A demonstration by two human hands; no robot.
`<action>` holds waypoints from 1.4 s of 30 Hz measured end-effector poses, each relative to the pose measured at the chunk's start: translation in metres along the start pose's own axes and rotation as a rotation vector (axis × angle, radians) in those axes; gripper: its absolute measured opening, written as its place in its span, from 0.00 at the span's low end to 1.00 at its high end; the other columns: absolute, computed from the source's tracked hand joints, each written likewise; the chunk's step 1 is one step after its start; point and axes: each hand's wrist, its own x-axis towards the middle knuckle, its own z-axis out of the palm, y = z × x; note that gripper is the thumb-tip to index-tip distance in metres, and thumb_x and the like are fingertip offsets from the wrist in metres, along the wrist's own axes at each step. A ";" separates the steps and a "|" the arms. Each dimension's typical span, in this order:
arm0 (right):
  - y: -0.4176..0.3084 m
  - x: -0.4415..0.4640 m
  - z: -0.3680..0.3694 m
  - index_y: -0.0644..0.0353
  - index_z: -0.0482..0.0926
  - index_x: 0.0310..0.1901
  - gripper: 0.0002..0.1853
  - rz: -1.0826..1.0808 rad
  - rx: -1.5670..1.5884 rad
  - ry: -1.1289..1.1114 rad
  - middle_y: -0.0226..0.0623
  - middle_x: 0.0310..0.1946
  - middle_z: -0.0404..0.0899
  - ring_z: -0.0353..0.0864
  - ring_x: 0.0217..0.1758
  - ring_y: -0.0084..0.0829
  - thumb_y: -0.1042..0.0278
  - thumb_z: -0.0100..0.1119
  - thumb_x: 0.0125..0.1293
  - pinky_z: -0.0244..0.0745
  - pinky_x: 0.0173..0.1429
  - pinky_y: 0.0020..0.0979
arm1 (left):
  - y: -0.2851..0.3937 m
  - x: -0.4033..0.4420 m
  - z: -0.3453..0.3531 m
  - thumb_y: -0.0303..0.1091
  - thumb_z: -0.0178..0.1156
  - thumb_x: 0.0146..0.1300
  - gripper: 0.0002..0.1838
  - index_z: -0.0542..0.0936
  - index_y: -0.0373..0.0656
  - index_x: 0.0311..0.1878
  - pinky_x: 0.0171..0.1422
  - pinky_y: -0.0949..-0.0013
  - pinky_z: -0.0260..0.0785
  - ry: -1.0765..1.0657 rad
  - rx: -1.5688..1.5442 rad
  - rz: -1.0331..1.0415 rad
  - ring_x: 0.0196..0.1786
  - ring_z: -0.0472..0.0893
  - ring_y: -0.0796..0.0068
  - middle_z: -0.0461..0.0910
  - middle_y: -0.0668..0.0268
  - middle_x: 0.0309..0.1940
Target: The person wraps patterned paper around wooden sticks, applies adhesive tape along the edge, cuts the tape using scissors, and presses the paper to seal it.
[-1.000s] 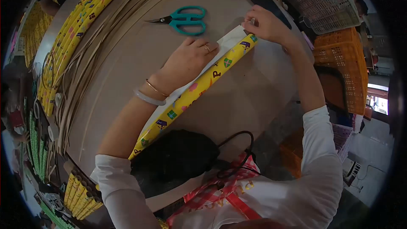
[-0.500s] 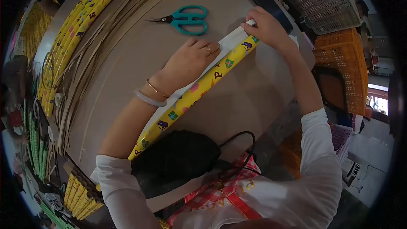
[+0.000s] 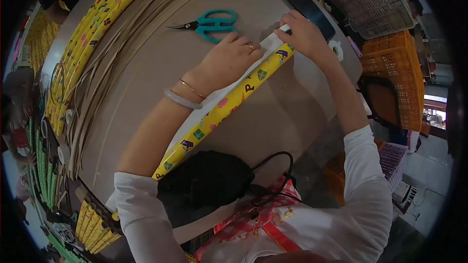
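Note:
A rolled length of yellow wrapping paper [image 3: 223, 112] with colourful printed motifs lies slantwise across the table, its white underside [image 3: 187, 125] showing along the upper edge. My right hand [image 3: 304, 34] grips the roll's far end, thumb and fingers closed round the paper's edge. Midway along, my left hand [image 3: 226, 65] rests on the white strip, palm down, fingers extended and slightly bent. Its fingertips are partly hidden against the paper. Teal-handled scissors [image 3: 214, 27] lie just beyond my left hand. A dark phone [image 3: 309, 13] sits beside my right hand.
Finished yellow tubes [image 3: 100, 29] and brown paper strips [image 3: 124, 39] curve along the table's left. A black bag [image 3: 207, 182] with a cable lies close to me. A tape roll [image 3: 336, 50] is near the right edge, beyond it an orange basket [image 3: 395, 75]. Another person's hand [image 3: 30, 159] shows far left.
My left hand has slid a little up and right along the roll, toward my right hand. My right hand keeps its hold on the end. The view has shifted slightly.

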 end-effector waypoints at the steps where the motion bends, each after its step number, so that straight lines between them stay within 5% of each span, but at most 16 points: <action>1: 0.000 0.000 0.000 0.60 0.74 0.40 0.16 0.000 0.000 0.004 0.41 0.41 0.72 0.76 0.44 0.41 0.56 0.58 0.58 0.73 0.47 0.38 | 0.000 0.004 0.003 0.27 0.49 0.58 0.14 0.73 0.42 0.48 0.58 0.64 0.59 0.030 0.030 0.001 0.53 0.71 0.67 0.72 0.63 0.51; 5: 0.004 -0.001 0.005 0.59 0.74 0.40 0.16 -0.013 0.024 0.040 0.41 0.41 0.72 0.75 0.45 0.41 0.55 0.57 0.58 0.72 0.47 0.38 | -0.002 0.015 0.018 0.27 0.50 0.58 0.17 0.74 0.41 0.51 0.53 0.65 0.63 0.108 0.055 -0.017 0.48 0.73 0.64 0.73 0.62 0.44; 16: 0.005 0.001 -0.009 0.58 0.76 0.40 0.16 0.087 0.280 0.135 0.40 0.39 0.73 0.77 0.40 0.40 0.52 0.56 0.60 0.72 0.43 0.35 | -0.001 0.027 0.015 0.28 0.50 0.56 0.14 0.78 0.41 0.45 0.54 0.67 0.62 0.103 0.118 0.037 0.50 0.73 0.68 0.74 0.63 0.46; 18: -0.003 0.009 -0.011 0.60 0.76 0.40 0.13 0.029 0.372 0.301 0.37 0.35 0.74 0.78 0.30 0.29 0.59 0.58 0.61 0.72 0.38 0.30 | 0.000 0.026 0.015 0.27 0.50 0.56 0.16 0.77 0.41 0.48 0.56 0.67 0.61 0.092 0.114 0.024 0.51 0.72 0.68 0.74 0.64 0.48; 20: -0.019 0.021 -0.012 0.61 0.76 0.39 0.10 -0.076 0.392 0.330 0.37 0.35 0.74 0.78 0.31 0.31 0.63 0.57 0.61 0.72 0.37 0.28 | 0.000 0.021 0.015 0.26 0.50 0.55 0.17 0.77 0.41 0.49 0.58 0.67 0.60 0.021 0.146 -0.008 0.52 0.71 0.69 0.74 0.64 0.49; 26: -0.069 0.085 0.032 0.60 0.71 0.51 0.21 -0.499 0.288 0.002 0.45 0.50 0.70 0.68 0.56 0.45 0.61 0.58 0.57 0.66 0.58 0.38 | -0.008 0.021 0.033 0.28 0.50 0.55 0.15 0.76 0.40 0.47 0.58 0.59 0.61 0.209 0.087 0.030 0.53 0.73 0.63 0.76 0.59 0.46; 27: -0.086 0.077 0.009 0.61 0.69 0.54 0.25 -0.439 0.190 -0.194 0.47 0.50 0.70 0.68 0.57 0.47 0.61 0.61 0.55 0.66 0.58 0.39 | -0.006 0.023 0.026 0.28 0.50 0.55 0.16 0.76 0.40 0.48 0.59 0.58 0.60 0.109 0.011 -0.030 0.54 0.72 0.60 0.76 0.58 0.47; 29: -0.089 0.091 0.032 0.63 0.69 0.53 0.30 -0.407 0.276 -0.197 0.49 0.54 0.69 0.68 0.57 0.47 0.64 0.68 0.47 0.67 0.57 0.39 | 0.000 0.022 0.015 0.27 0.49 0.54 0.18 0.76 0.42 0.50 0.59 0.57 0.61 0.019 0.026 -0.058 0.56 0.71 0.57 0.75 0.57 0.48; 30: -0.101 0.091 -0.001 0.65 0.69 0.51 0.29 -0.340 0.195 -0.519 0.51 0.53 0.69 0.70 0.56 0.48 0.63 0.68 0.47 0.69 0.55 0.39 | 0.007 0.027 0.007 0.28 0.50 0.54 0.19 0.75 0.43 0.51 0.60 0.57 0.60 -0.169 0.143 -0.128 0.57 0.71 0.57 0.74 0.56 0.50; 32: -0.094 0.107 0.037 0.64 0.70 0.49 0.27 -0.479 0.095 -0.267 0.51 0.49 0.71 0.72 0.53 0.48 0.60 0.65 0.50 0.70 0.52 0.39 | 0.006 0.033 0.012 0.29 0.50 0.55 0.20 0.75 0.45 0.53 0.60 0.57 0.61 -0.316 0.246 -0.155 0.57 0.71 0.58 0.73 0.57 0.54; 33: -0.089 0.109 0.043 0.64 0.69 0.49 0.26 -0.573 0.025 -0.129 0.50 0.48 0.71 0.72 0.53 0.48 0.59 0.63 0.51 0.70 0.52 0.39 | -0.004 0.027 0.026 0.30 0.50 0.55 0.20 0.74 0.45 0.54 0.60 0.58 0.61 -0.138 0.273 -0.064 0.57 0.71 0.58 0.72 0.58 0.55; 34: -0.085 0.101 0.029 0.64 0.69 0.49 0.26 -0.554 0.002 -0.108 0.50 0.48 0.71 0.72 0.53 0.48 0.59 0.63 0.51 0.70 0.52 0.39 | -0.011 0.025 0.036 0.30 0.49 0.55 0.21 0.73 0.44 0.54 0.60 0.58 0.61 0.036 0.298 0.015 0.58 0.71 0.59 0.71 0.59 0.57; 36: -0.087 0.078 -0.008 0.64 0.69 0.49 0.26 -0.405 0.306 -0.021 0.49 0.46 0.71 0.72 0.50 0.48 0.59 0.63 0.51 0.70 0.50 0.40 | -0.002 0.034 0.019 0.30 0.50 0.56 0.20 0.73 0.43 0.54 0.60 0.60 0.62 -0.005 0.443 0.122 0.56 0.72 0.60 0.71 0.62 0.56; 38: -0.080 0.032 -0.047 0.62 0.67 0.53 0.29 -0.360 0.341 0.131 0.49 0.45 0.71 0.73 0.48 0.48 0.57 0.62 0.50 0.70 0.50 0.41 | 0.000 0.039 0.015 0.31 0.50 0.59 0.14 0.76 0.45 0.48 0.60 0.61 0.61 -0.211 0.198 -0.076 0.59 0.70 0.61 0.71 0.61 0.57; 39: -0.073 0.013 -0.059 0.60 0.67 0.54 0.30 -0.305 0.405 0.183 0.48 0.44 0.71 0.73 0.47 0.48 0.55 0.61 0.51 0.70 0.49 0.41 | -0.010 0.033 0.030 0.30 0.56 0.54 0.19 0.72 0.43 0.51 0.53 0.62 0.69 -0.123 0.268 0.012 0.54 0.73 0.64 0.73 0.63 0.53; 42: -0.033 -0.040 -0.074 0.51 0.66 0.58 0.29 -0.279 0.396 0.261 0.45 0.44 0.71 0.73 0.46 0.48 0.52 0.57 0.54 0.70 0.49 0.41 | -0.025 0.023 0.046 0.32 0.57 0.54 0.20 0.72 0.44 0.53 0.51 0.61 0.70 -0.089 0.262 0.021 0.54 0.73 0.64 0.73 0.64 0.53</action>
